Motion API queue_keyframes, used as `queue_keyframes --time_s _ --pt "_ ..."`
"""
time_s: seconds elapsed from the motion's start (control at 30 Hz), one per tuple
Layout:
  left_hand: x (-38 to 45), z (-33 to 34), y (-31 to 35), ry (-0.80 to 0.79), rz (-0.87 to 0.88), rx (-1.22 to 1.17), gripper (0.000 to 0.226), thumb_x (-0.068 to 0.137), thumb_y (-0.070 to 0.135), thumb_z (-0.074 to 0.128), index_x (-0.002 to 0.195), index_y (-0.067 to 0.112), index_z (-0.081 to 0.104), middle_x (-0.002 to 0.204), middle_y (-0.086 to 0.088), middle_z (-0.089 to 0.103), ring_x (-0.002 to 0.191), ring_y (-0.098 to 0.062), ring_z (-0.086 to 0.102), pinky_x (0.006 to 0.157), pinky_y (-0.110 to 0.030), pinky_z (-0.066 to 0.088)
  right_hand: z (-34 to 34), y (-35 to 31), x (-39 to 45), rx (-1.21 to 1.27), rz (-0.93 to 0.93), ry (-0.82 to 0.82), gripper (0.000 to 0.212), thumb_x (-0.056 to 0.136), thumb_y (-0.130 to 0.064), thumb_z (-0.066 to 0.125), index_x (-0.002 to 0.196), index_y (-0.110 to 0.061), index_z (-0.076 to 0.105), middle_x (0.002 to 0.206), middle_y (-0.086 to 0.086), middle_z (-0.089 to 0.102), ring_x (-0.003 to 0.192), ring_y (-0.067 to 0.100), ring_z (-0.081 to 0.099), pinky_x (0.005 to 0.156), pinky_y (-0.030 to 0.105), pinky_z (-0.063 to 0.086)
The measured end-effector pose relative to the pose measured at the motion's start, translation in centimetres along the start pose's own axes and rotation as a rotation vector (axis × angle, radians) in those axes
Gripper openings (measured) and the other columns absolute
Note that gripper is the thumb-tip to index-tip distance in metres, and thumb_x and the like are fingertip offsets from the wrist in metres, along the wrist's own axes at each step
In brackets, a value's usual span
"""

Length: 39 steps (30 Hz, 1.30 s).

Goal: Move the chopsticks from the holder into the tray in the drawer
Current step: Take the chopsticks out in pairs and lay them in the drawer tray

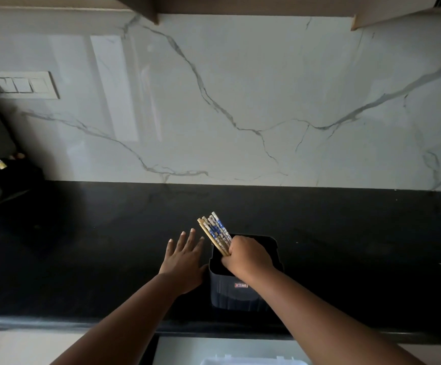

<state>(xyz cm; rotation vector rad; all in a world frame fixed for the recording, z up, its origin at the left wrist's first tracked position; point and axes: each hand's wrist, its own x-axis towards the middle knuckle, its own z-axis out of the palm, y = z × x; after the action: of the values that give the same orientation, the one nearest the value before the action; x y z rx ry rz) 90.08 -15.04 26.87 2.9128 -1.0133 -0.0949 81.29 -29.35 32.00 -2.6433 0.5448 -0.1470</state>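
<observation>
Right hand (247, 255) grip clamped around bundled chopsticks (216, 233), tops fanning above it, tips inside black holder (240, 291) below. Left hand (185, 255) fingers spread, steadying holder. Light, stiff, likely slick; hold mid-bundle.

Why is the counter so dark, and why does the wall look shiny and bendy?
In the head view, dim light leaves the black stone counter nearly featureless, and the dark square plastic holder blends into it; the glossy white marble wall carries pale window-like glare on its left; the wide-angle lens curves the edges.
</observation>
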Motion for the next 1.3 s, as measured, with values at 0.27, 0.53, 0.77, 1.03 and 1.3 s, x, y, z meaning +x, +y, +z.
queue_keyframes --time_s 0.27,0.53,0.77,1.03,1.3 --pt "0.6 -1.4 -1.1 0.054 -0.061 -0.163 0.072 0.095 0.052 0.045 0.154 0.024 0.014 0.163 -0.008 -0.010 0.149 -0.027 -0.009 0.118 -0.048 -0.001 -1.1 1.0 0.5 0.135 0.057 -0.129 0.024 0.068 -0.038 0.074 0.079 -0.019 0.062 0.079 -0.003 0.068 0.070 0.015 0.065 0.056 0.027 0.046" --pt "0.0 -7.8 -1.5 0.619 -0.069 -0.783 0.024 0.093 0.023 0.061 0.116 0.018 0.067 0.125 -0.001 0.057 0.112 -0.016 0.056 0.086 -0.023 0.044 -3.7 2.5 1.3 0.247 0.028 -0.219 0.016 0.079 -0.029 0.076 0.090 -0.017 0.074 0.084 0.006 0.075 0.071 0.019 0.071 0.064 0.035 0.059" --pt "-1.1 -13.3 3.4 0.410 0.086 -1.229 0.031 0.087 0.025 0.071 0.117 0.020 0.066 0.105 0.008 0.071 0.099 -0.001 0.066 0.083 -0.016 0.050 -10.1 0.9 0.6 0.590 -0.036 -0.148 0.008 0.077 -0.023 0.080 0.078 -0.017 0.074 0.065 -0.001 0.069 0.056 0.010 0.059 0.055 0.025 0.054" --pt "-2.0 -16.9 7.7 0.079 0.177 -1.536 0.019 0.095 0.019 0.059 0.104 0.006 0.070 0.084 -0.019 0.070 0.074 -0.029 0.071 0.068 -0.031 0.058 -14.0 -1.9 -1.2 0.739 -0.132 -0.018 0.006 0.081 -0.023 0.076 0.076 -0.022 0.075 0.062 0.001 0.069 0.056 0.009 0.063 0.059 0.026 0.057" --pt "-1.9 -17.4 7.6 0.108 0.088 -1.618 0.022 0.092 0.028 0.062 0.105 0.013 0.071 0.089 -0.010 0.076 0.075 -0.025 0.073 0.059 -0.032 0.058 -16.4 -1.6 -2.8 0.557 -0.192 0.207 0.007 0.077 -0.025 0.080 0.080 -0.025 0.073 0.071 0.001 0.072 0.061 0.009 0.064 0.066 0.036 0.058"
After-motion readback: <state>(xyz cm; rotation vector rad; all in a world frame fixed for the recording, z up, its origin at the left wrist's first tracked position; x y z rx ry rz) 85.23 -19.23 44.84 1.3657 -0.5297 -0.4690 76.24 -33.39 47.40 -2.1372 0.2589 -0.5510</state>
